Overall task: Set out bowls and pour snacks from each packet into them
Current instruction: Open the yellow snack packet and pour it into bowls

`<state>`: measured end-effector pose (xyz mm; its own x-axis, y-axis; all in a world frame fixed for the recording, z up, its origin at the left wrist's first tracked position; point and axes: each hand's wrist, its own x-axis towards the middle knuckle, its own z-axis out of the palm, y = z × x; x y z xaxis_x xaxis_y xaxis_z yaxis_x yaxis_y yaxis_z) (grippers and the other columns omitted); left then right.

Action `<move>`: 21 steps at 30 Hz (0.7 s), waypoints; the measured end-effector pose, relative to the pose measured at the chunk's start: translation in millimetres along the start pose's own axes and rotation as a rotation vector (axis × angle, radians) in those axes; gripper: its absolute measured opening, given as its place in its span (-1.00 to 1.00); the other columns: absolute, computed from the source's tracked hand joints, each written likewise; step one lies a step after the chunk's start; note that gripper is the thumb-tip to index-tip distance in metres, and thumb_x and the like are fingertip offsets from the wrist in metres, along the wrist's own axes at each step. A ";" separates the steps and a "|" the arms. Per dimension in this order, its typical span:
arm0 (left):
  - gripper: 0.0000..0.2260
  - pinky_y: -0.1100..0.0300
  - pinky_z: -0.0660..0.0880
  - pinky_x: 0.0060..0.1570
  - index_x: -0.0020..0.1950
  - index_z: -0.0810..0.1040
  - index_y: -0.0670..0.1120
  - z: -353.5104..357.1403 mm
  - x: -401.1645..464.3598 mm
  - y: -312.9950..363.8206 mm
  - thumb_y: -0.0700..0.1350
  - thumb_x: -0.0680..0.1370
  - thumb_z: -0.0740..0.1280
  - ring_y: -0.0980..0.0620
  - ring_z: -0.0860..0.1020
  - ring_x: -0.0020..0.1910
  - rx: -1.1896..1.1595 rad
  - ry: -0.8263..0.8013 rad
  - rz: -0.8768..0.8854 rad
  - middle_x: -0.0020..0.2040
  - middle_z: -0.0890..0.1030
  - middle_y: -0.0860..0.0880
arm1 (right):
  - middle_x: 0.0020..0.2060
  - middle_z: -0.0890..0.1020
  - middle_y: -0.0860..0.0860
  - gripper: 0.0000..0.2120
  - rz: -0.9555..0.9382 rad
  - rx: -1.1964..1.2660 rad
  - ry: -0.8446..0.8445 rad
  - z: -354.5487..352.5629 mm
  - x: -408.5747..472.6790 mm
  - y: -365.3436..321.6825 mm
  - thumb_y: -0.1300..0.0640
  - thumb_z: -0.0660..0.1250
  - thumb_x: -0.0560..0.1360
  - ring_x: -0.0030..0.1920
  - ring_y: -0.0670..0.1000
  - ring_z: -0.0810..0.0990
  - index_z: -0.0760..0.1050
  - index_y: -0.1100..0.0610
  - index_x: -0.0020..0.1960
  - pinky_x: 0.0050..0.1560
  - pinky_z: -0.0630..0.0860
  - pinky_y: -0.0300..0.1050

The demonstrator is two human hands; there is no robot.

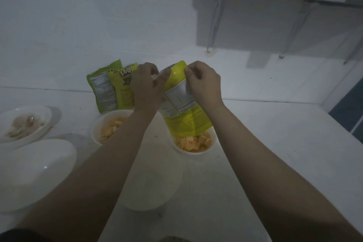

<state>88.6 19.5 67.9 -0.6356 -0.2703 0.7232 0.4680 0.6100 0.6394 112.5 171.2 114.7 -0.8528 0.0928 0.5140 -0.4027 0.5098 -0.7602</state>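
A yellow snack packet [182,104] hangs upside down over a small white bowl [193,146] that holds orange square snacks. My left hand [146,88] pinches the packet's upper left corner. My right hand [202,82] pinches its upper right edge. A second white bowl [98,125] with the same orange snacks sits to the left, partly behind my left forearm. Two green-yellow packets [112,88] stand against the wall behind it.
A white plate [42,116] with pale snacks lies at the far left. Below it sits a large white bowl [37,171], and another white bowl [155,184] sits between my forearms. A metal rack's legs [213,31] stand at the back right; the white counter's edge runs along the right.
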 end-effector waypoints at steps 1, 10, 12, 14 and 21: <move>-0.54 0.16 0.27 -0.09 -0.05 0.48 -0.15 1.9 -2.1 -4.6 0.27 0.50 0.23 0.01 0.41 -0.11 0.030 0.040 -0.047 -0.14 0.49 -0.06 | -0.21 0.66 0.01 -0.88 0.019 0.019 0.020 -2.9 -2.4 2.9 0.15 0.32 0.55 -0.16 -0.06 0.55 0.61 0.16 -0.08 -0.19 0.35 -0.49; -0.61 -0.06 0.57 0.08 0.21 0.45 0.17 20.5 -47.2 -9.1 0.30 0.45 0.31 -0.05 0.57 0.21 -0.711 -0.423 -0.641 0.22 0.59 0.03 | -0.22 0.63 -0.08 -0.88 0.178 0.277 0.201 -28.6 -23.3 33.9 0.17 0.29 0.58 -0.18 -0.15 0.55 0.58 0.14 -0.08 -0.08 0.49 -0.25; -0.73 0.02 0.57 -0.06 0.10 0.54 0.13 22.3 -47.0 -0.8 0.24 0.50 0.29 -0.09 0.60 0.17 -0.770 -0.432 -0.610 0.14 0.65 0.01 | -0.18 0.64 -0.06 -0.88 0.209 0.313 0.203 -31.2 -29.5 37.8 0.15 0.28 0.60 -0.16 -0.15 0.56 0.58 0.12 -0.03 -0.08 0.51 -0.24; -0.85 0.07 0.55 -0.07 0.04 0.58 0.15 21.5 -44.1 8.3 0.14 0.58 0.26 0.00 0.63 0.11 -0.767 -0.403 -0.555 0.07 0.68 0.06 | -0.11 0.65 -0.10 -0.85 0.251 0.335 0.201 -35.6 -35.7 40.9 0.10 0.24 0.62 -0.11 -0.18 0.58 0.58 0.09 0.05 -0.07 0.51 -0.31; -0.72 -0.08 0.54 0.17 0.06 0.56 0.16 19.6 -27.3 22.4 0.26 0.45 0.31 0.06 0.61 0.15 -0.739 -0.379 -0.464 0.12 0.67 0.06 | 0.02 0.59 -0.26 -0.75 0.321 0.355 0.117 -39.5 -59.1 46.9 -0.01 0.10 0.67 0.09 -0.25 0.53 0.50 -0.03 0.23 0.10 0.45 -0.24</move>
<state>104.4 55.1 57.4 -0.9517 -0.0284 0.3057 0.3063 -0.1576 0.9388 157.1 223.4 64.3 -0.9174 0.3032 0.2578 -0.2321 0.1186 -0.9654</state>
